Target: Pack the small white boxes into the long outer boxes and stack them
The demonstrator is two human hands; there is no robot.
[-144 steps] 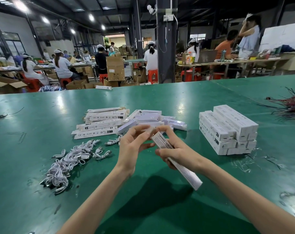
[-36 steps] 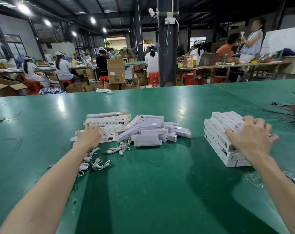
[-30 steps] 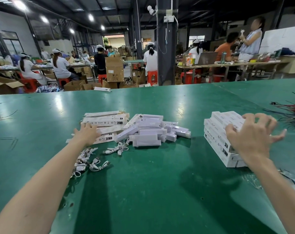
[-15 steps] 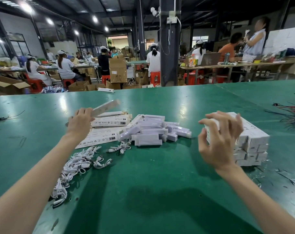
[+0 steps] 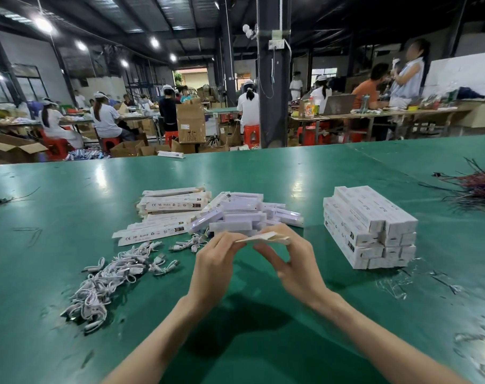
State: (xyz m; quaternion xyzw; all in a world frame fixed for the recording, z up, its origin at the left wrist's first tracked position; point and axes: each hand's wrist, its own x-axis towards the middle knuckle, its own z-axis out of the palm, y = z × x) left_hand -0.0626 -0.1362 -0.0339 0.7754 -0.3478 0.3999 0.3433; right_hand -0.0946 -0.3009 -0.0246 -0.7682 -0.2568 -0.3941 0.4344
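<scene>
Both hands now meet at centre above the green table [image 5: 263, 350], nearer the person than the piles. Left hand [image 5: 216, 264] pinches the left end of a flat outer box [image 5: 263, 238], fingers curled round its edge; right hand [image 5: 294, 263] pinches the right end, thumb under, fingers over. The box lies roughly level between them, seen edge-on. Half a second ago the left hand was lifting this box off the pile of flat outer boxes [image 5: 166, 214] at left, and the right hand hung spread in front of the stack of packed long boxes [image 5: 369, 225]; that stack now stands uncovered at right, several layers high. Small white boxes [image 5: 244, 214] heaped just beyond the hands, touching the flat pile. White cables [image 5: 111, 275] strewn at near left. Bundle of coloured wires [image 5: 479, 187] at far right edge
</scene>
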